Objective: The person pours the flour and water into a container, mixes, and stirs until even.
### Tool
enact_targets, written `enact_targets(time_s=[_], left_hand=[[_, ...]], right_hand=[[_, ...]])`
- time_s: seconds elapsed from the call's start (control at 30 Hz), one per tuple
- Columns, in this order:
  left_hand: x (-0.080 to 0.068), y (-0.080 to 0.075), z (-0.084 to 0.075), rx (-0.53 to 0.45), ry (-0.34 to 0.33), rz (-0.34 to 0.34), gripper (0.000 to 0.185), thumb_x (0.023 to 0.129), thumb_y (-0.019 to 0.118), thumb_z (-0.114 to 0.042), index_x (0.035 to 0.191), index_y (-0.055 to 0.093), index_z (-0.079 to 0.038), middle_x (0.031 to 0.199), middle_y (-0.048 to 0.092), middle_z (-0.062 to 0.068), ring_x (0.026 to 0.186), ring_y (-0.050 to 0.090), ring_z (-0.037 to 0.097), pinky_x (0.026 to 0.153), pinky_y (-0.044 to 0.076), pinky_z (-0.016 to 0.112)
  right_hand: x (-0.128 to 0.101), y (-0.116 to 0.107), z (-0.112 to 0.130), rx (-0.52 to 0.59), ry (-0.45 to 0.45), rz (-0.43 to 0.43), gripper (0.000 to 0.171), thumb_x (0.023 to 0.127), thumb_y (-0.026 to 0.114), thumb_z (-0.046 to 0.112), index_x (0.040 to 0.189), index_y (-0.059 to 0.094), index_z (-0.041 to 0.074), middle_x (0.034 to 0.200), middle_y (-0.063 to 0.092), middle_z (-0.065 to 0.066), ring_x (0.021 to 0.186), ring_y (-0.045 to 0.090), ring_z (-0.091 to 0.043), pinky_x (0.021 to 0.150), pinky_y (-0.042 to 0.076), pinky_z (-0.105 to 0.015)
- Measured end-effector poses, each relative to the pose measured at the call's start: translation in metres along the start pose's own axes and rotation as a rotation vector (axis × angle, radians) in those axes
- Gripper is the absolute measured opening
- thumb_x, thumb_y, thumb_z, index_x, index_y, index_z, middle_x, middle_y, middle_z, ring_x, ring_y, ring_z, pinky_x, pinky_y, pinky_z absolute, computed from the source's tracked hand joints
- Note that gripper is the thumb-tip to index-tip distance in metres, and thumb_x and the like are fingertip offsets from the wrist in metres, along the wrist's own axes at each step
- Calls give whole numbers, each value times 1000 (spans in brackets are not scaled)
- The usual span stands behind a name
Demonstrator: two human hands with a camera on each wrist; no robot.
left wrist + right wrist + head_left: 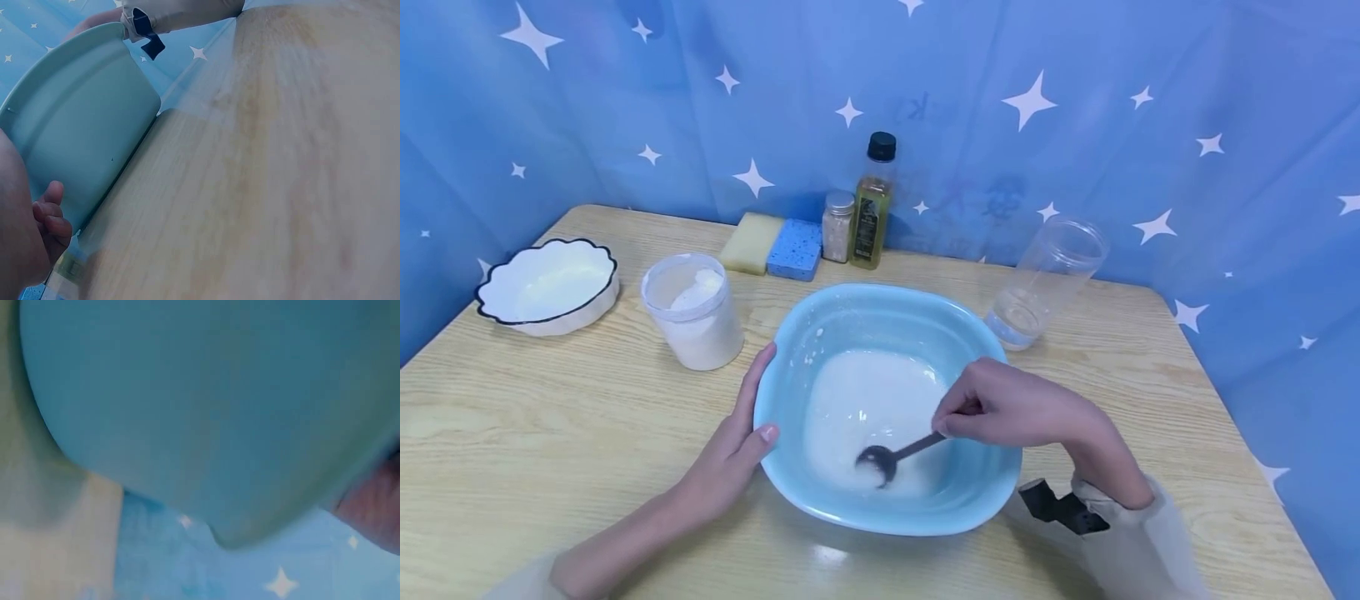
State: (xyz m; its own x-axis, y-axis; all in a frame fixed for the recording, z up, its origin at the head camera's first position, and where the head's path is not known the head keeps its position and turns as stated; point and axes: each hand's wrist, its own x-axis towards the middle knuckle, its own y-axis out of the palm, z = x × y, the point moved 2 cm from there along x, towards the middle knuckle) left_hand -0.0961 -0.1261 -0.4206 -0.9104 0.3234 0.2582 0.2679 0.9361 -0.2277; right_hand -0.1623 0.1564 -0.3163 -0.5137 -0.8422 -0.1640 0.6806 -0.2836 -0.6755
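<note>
Basin point(970, 492) sits between both hands; right hand point(1007, 408) holds spoon point(887, 458).

Count on the worktop point(512, 417): one light blue basin point(977, 492); one black spoon point(891, 457); one white scalloped dish point(547, 286); one tub of white powder point(694, 311); one clear jar point(1047, 282); one oil bottle point(873, 202); one small shaker jar point(838, 227); two sponges, one yellow point(751, 242), one blue point(795, 248); two hands, left hand point(730, 450) and right hand point(1007, 408)
</note>
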Motion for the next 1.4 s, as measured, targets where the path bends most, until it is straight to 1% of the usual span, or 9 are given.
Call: enact_targets(time_s=[0.1, 0.23, 0.33, 0.43, 0.67, 0.8, 0.97, 1.17, 1.4], left_hand=[[1, 1, -1, 2, -8, 6, 69, 96, 37, -11, 150, -1, -31, 155, 4, 0, 124, 40, 38, 83, 50, 33], [2, 1, -2, 18, 2, -3, 69, 96, 38, -10, 150, 1, -30, 155, 6, 2, 123, 42, 36, 86, 48, 34], [1, 1, -2, 24, -1, -8, 69, 96, 38, -10, 150, 1, -30, 155, 6, 2, 125, 40, 36, 86, 49, 34], [0, 1, -2, 33, -13, -12, 69, 96, 38, -11, 150, 1, -31, 155, 5, 0, 128, 35, 36, 88, 47, 35], [-1, 1, -3, 50, -13, -35, 68, 95, 38, -10, 150, 2, -31, 155, 4, 0, 128, 34, 36, 87, 48, 34], [-1, 1, -3, 70, -3, -54, 70, 94, 38, -9, 150, 4, -30, 155, 6, 0, 128, 34, 33, 91, 44, 31], [0, 2, -4, 64, -3, -48, 69, 94, 38, -9, 150, 4, -30, 155, 7, 0, 128, 34, 33, 90, 44, 31], [1, 3, -4, 29, 4, -30, 71, 94, 38, -5, 150, 3, -30, 155, 8, 1, 123, 41, 36, 85, 49, 33], [-1, 3, -3, 36, -15, -37, 71, 94, 38, -6, 150, 3, -32, 155, 7, 1, 124, 40, 36, 87, 48, 33]], right_hand=[[-11, -10, -3, -57, 79, -44, 26, 86, 57, 4, 64, 65, 16, 50, 28, 14, 45, 24, -1, 43, 23, -16], [-19, -23, -9, -204, 201, -223, 25, 81, 55, 1, 64, 67, 16, 49, 36, 13, 45, 26, -2, 42, 26, -18], [-14, -25, -14, -285, 264, -347, 27, 83, 53, 1, 62, 64, 14, 49, 37, 11, 45, 27, -5, 44, 28, -20], [-1, -18, -15, -303, 262, -395, 28, 86, 52, 3, 62, 61, 13, 49, 33, 8, 45, 29, -6, 45, 30, -21], [21, 7, -7, -205, 99, -324, 29, 91, 52, 5, 64, 60, 13, 50, 26, 10, 43, 25, -2, 43, 24, -18], [21, 16, 1, -118, 1, -193, 23, 91, 55, 6, 73, 68, 9, 53, 32, 13, 44, 24, 1, 42, 22, -16], [7, 15, 11, -16, -71, -7, 29, 91, 55, 7, 63, 61, 13, 53, 27, 14, 47, 20, 1, 44, 20, -15], [-17, -3, 12, -22, 27, 35, 29, 89, 56, 6, 62, 63, 16, 51, 27, 16, 46, 22, 1, 43, 22, -14], [-33, -24, 2, -180, 239, -137, 30, 81, 52, 1, 57, 59, 17, 50, 24, 12, 45, 21, -3, 42, 22, -18]])
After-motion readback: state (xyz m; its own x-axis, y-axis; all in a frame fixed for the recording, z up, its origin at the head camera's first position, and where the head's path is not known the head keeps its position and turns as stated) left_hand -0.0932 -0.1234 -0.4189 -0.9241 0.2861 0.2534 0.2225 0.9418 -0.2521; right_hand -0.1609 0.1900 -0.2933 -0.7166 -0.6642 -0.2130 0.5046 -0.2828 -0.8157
